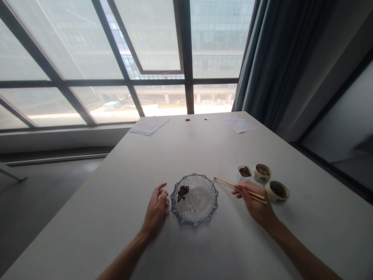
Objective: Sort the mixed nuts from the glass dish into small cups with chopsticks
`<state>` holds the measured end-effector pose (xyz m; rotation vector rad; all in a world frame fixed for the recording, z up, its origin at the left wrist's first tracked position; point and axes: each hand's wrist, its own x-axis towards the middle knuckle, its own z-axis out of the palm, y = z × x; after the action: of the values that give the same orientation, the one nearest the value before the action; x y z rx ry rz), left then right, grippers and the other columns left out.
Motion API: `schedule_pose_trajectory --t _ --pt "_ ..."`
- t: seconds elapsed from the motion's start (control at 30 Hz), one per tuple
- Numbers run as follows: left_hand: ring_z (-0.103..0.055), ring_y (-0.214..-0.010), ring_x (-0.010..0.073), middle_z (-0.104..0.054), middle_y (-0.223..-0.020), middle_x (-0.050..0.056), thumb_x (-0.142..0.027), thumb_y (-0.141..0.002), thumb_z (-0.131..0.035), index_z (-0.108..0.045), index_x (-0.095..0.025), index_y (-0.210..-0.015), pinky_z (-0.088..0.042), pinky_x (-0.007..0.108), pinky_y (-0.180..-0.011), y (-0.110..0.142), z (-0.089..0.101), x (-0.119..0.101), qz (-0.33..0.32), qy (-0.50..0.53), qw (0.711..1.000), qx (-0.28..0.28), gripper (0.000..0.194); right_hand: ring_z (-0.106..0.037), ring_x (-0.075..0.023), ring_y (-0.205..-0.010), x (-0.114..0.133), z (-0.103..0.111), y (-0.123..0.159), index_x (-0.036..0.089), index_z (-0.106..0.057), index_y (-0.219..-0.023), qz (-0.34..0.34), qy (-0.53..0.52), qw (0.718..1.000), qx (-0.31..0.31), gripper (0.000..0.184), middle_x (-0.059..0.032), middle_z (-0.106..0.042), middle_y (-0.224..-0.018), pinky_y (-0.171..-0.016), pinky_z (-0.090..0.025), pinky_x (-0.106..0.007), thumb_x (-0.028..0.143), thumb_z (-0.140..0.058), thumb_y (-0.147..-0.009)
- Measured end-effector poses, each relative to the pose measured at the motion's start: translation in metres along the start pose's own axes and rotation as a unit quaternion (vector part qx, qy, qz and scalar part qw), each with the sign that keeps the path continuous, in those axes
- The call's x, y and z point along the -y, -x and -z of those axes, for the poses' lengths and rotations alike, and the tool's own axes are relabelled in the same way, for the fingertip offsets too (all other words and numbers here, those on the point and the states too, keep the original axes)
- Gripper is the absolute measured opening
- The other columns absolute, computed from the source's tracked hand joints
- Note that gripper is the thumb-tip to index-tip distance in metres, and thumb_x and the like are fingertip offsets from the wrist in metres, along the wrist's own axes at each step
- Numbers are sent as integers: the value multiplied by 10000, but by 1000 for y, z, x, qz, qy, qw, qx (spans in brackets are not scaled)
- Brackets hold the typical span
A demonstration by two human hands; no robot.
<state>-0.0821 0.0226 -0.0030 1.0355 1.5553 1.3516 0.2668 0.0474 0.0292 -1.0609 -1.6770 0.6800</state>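
A scalloped cut-glass dish (202, 208) sits on the white table (96, 217) in front of me, with a small heap of dark brown food pieces (183, 192) on its left side. My left hand (155, 208) rests loosely curled just left of the dish, holding nothing. My right hand (255, 204) holds a pair of wooden chopsticks (229, 185) with tips closed and pointing left, short of the dish rim. Beyond them are a small white dish (247, 178) of dark food and two ceramic cups (261, 178) (275, 198) holding dark contents.
Near the far end of the table lie a stack of papers (149, 125) and loose sheets (239, 124), with two small dark holes between them. Past the table stand a large window (145, 39) and a grey-blue curtain (262, 66). Floor lies beyond the table's left edge.
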Motion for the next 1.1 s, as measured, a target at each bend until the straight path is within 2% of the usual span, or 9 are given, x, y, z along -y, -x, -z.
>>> schedule_pose_trajectory --t 0.17,0.43,0.73,0.97,1.1 --pt "-466 -475 95 -511 -720 -74 -489 -889 -602 -555 -180 -1334 -391 180 -418 0 0 1 2 4 1000 3 544 -727 -160 -660 3 1 1 217 -775 -851 6 9 1000 -16 306 -33 -771 -803 -615 -590 -272 370 -608 -1057" --pt "-457 -477 92 -513 -728 -73 -503 -904 -591 -551 -190 -1341 -377 177 -419 1 0 2 1 -1 1000 4 539 -736 -171 -660 7 2 4 215 -780 -805 17 19 999 -25 337 -45 -782 -788 -605 -596 -273 366 -610 -1054" --pt "-465 -474 94 -541 -740 -65 -503 -900 -599 -548 -178 -1342 -395 195 -430 1 1 0 1 -19 1000 4 552 -770 -194 -691 -3 0 10 213 -804 -897 -16 10 998 -55 330 -64 -810 -833 -648 -641 -308 417 -600 -1058" --pt "-473 -456 90 -569 -765 -55 -515 -881 -609 -545 -162 -1335 -406 203 -426 0 1 -1 2 -32 999 9 579 -778 -210 -672 4 2 19 211 -796 -861 -37 6 996 -79 338 -68 -799 -788 -626 -658 -321 438 -623 -1042" --pt "-498 -471 93 -579 -802 -41 -482 -867 -623 -562 -166 -1324 -430 208 -432 0 2 -2 -1 -32 999 10 559 -790 -226 -681 5 1 29 216 -811 -915 -44 -18 995 -83 308 -78 -812 -823 -630 -686 -340 436 -633 -1035"
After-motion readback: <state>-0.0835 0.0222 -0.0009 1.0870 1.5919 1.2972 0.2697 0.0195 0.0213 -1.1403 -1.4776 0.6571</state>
